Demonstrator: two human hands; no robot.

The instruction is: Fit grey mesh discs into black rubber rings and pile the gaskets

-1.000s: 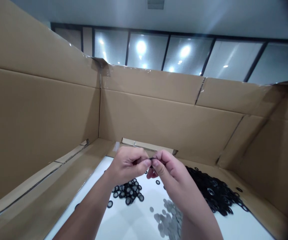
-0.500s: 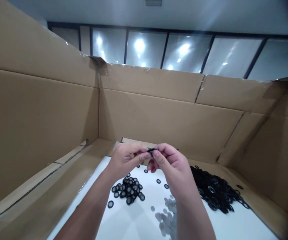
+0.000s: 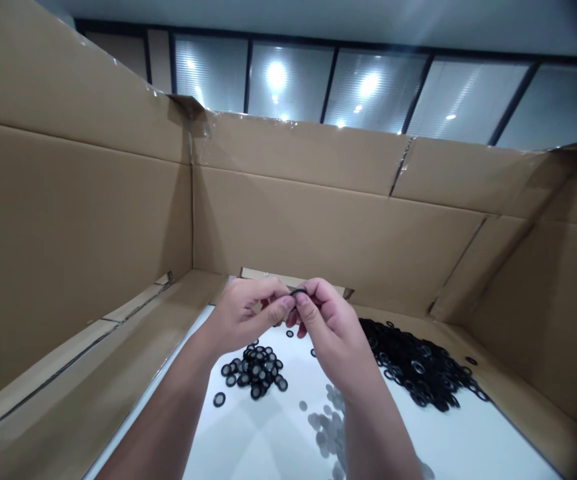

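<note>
From here I have my left hand (image 3: 245, 320) and right hand (image 3: 331, 333) raised together above the table, fingers (image 3: 282, 301) clenched tip to tip. Between them they pinch a small black ring (image 3: 297, 292), thin and rubbery-looking, so mostly hidden by the fingertips that I can't make out its face. Both thumbs bear on it from the near side.

At about 7 o'clock from my hands sits a small cluster of black rings (image 3: 255, 370), flat and round, each with a grey centre, packed close and overlapping. A lone ring (image 3: 219, 399) lies apart from the cluster, farther out toward 7 o'clock. At about 6 o'clock, just beside my right forearm, is a spread of flat grey discs (image 3: 325, 420), dull and overlapping. At about 3 o'clock lies a much larger heap of black rings (image 3: 418, 363), loose and tangled-looking, running from the smooth white table (image 3: 263, 440) onto the cardboard strip (image 3: 508, 413) beside it.

Corrugated cardboard walls box in the table: one (image 3: 68, 220) at 9 o'clock, one (image 3: 318, 227) at 12 and one (image 3: 533, 313) at 3, with creased flaps and taped corners. Above the 12 o'clock wall, glass windows (image 3: 293, 87) reflect ceiling lights.
</note>
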